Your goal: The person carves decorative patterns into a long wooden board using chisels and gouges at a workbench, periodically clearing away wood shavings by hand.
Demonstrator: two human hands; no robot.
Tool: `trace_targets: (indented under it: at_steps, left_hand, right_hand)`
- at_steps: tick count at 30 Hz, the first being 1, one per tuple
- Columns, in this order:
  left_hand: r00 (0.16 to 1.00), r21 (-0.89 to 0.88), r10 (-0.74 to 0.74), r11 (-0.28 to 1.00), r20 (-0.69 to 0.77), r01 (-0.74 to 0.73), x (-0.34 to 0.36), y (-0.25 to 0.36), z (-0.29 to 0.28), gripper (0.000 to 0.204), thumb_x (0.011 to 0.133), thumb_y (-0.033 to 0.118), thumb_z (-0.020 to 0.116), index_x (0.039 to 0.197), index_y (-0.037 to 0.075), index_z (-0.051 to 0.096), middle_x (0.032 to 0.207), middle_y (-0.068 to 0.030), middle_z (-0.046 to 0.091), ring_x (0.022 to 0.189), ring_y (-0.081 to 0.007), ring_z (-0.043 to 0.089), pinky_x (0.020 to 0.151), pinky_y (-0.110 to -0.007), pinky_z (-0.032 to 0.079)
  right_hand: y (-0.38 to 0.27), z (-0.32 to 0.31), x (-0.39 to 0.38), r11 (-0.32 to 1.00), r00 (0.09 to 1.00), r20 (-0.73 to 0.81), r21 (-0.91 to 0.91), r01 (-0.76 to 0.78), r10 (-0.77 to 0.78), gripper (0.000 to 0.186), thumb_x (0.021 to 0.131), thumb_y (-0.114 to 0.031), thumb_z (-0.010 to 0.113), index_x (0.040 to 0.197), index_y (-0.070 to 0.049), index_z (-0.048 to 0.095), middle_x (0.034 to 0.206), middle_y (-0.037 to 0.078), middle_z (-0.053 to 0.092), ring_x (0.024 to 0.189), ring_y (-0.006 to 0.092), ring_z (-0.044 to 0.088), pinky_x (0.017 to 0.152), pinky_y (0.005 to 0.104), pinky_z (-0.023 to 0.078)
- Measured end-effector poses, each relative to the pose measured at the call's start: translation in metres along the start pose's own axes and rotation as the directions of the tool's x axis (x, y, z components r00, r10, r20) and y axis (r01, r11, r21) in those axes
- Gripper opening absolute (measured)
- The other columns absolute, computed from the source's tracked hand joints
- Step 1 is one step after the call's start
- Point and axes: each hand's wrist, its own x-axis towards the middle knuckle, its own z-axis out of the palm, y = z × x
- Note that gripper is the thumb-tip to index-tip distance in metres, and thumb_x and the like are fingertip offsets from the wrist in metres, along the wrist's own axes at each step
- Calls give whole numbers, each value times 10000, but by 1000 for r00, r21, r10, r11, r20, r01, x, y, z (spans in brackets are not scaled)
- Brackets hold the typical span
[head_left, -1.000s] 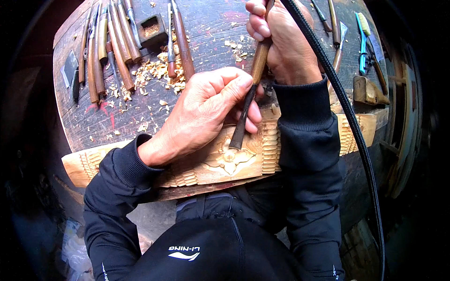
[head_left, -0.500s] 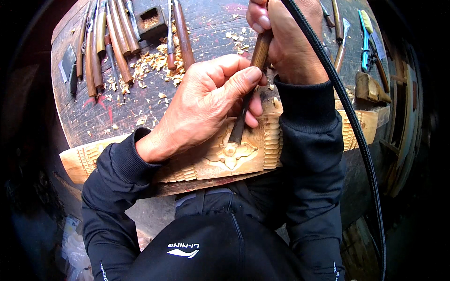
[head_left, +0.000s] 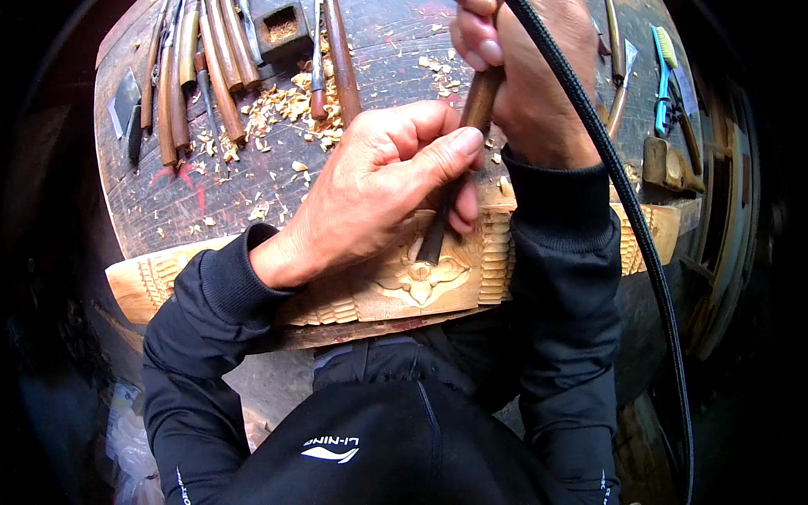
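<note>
A wood-handled carving chisel (head_left: pixel 481 103) stands tilted in both my hands, its dark blade reaching down to the pale carved board (head_left: pixel 337 295). My left hand (head_left: pixel 383 181) is closed round the lower part of the chisel, thumb along the handle. Higher up, my right hand (head_left: pixel 539 84) grips the top of the handle; a black cable passes in front of it. The blade's tip meets a carved flower (head_left: pixel 421 282) with petals and a round centre. Rows of grooves run across the board on both sides of this flower.
Several wood-handled chisels (head_left: pixel 222 93) lie at the far left beside a dark square block (head_left: pixel 282 32) with a hollow. Wood shavings (head_left: pixel 286 109) are heaped near them. At the right lie a blue brush (head_left: pixel 661 80) and a wooden block (head_left: pixel 669 164). A black cable (head_left: pixel 619 172) hangs across the view.
The view has shifted slightly, so the bench things sit a little to the right. The chisel's tip has moved slightly on the flower, near its centre. Both hands keep their hold.
</note>
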Motion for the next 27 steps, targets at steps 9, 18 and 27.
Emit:
trace_targets:
  at_steps: [9, 18, 27]
  left_hand:
    - [1000, -32, 18, 999, 10, -17, 2, 3, 4, 269, 1180, 264, 601, 1128, 7, 659, 831, -50, 729, 736, -115, 703, 715, -273, 581]
    - [999, 8, 30, 1000, -16, -30, 3, 4, 7, 271, 1152, 271, 663, 1097, 9, 705, 822, -11, 698, 733, -89, 694, 699, -261, 576]
    - [999, 59, 23, 998, -37, -21, 3, 5, 6, 262, 1139, 251, 684, 1192, -2, 726, 857, 11, 700, 745, -75, 699, 704, -256, 584]
  right_hand:
    - [-23, 5, -2, 992, 991, -97, -70, -104, 97, 242, 1209, -296, 515, 1094, -97, 592, 753, 10, 572, 528, 77, 514, 448, 221, 384]
    - [-16, 7, -4, 994, 997, -35, -85, 64, -67, 248, 1208, -283, 525, 1067, -89, 589, 795, -6, 546, 628, 73, 559, 477, 224, 411]
    - [-7, 6, -1, 999, 998, -55, -39, 38, -40, 254, 1206, -260, 527, 1029, -84, 574, 779, -6, 526, 629, 83, 551, 515, 240, 445]
